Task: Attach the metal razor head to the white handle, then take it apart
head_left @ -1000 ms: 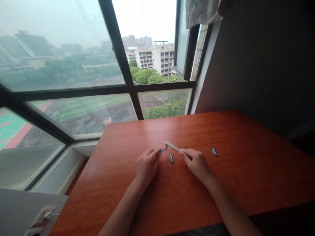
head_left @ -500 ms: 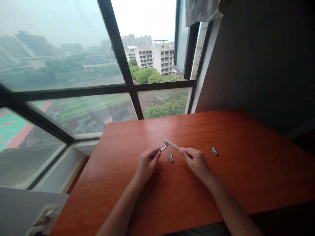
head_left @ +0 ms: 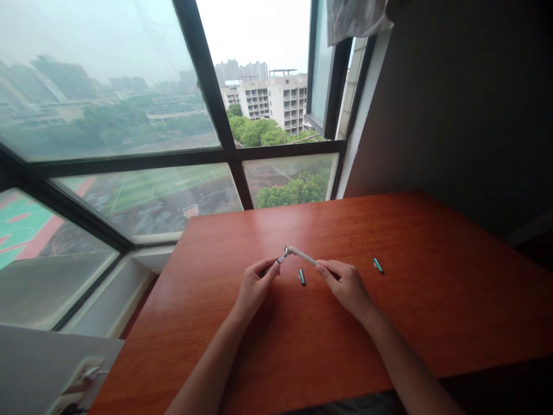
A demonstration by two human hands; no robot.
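My right hand [head_left: 344, 285] grips the near end of a slim white razor handle [head_left: 302, 255], holding it just above the red-brown wooden table [head_left: 432, 300]. The handle's metal tip [head_left: 284, 255] points left. My left hand [head_left: 254, 285] is closed in a pinch at that metal tip; whether anything small sits in the pinch is hidden. A small dark and teal blade cartridge [head_left: 301, 276] lies on the table between my hands. A second, similar cartridge [head_left: 378, 265] lies to the right of my right hand.
Large windows with dark frames [head_left: 224, 132] stand beyond the table's far and left edges. A dark wall [head_left: 466, 104] runs along the right side. A white fitting [head_left: 82, 377] sits low at the left near the table's corner.
The handle's metal tip has lifted slightly and moved left. My left hand's fingers have stayed pinched at it. The two cartridges on the table have not moved.
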